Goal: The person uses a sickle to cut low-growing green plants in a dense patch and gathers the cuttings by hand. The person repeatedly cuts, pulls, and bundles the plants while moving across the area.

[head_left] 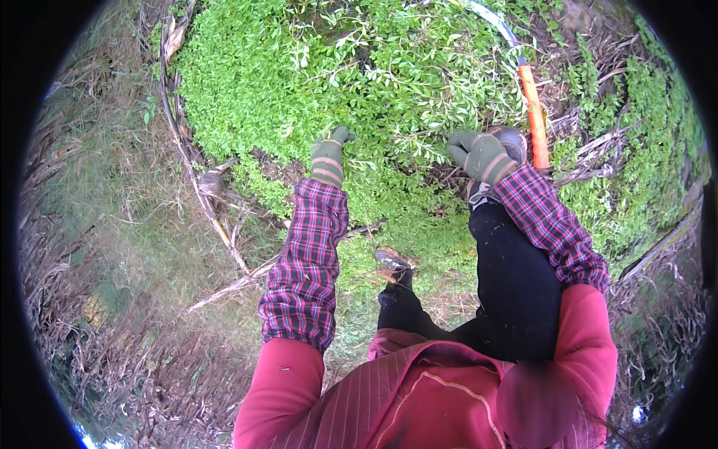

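Note:
My left hand (330, 155), in a green knit glove with pale stripes, reaches into low leafy green plants (252, 84); its fingers are partly hidden, and whether they grip a stem cannot be told. My right hand (481, 155), in a matching glove, has its fingers curled at cut-looking leafy stems (418, 140), beside my right shoe (509, 143); its grip is unclear. Right of that shoe lies a curved-bladed tool, probably a sickle, with an orange-wrapped handle (534, 118). Its pale curved blade (496, 21) runs up to the top edge, partly among leaves.
A long dry stalk (193, 185) curves down the left of the green patch, and another dry stick (235, 289) slants below it. Dry grass and brown leaves (112, 348) cover the ground at left. My other shoe (392, 259) stands lower centre. Dry stalks (600, 149) lie at right.

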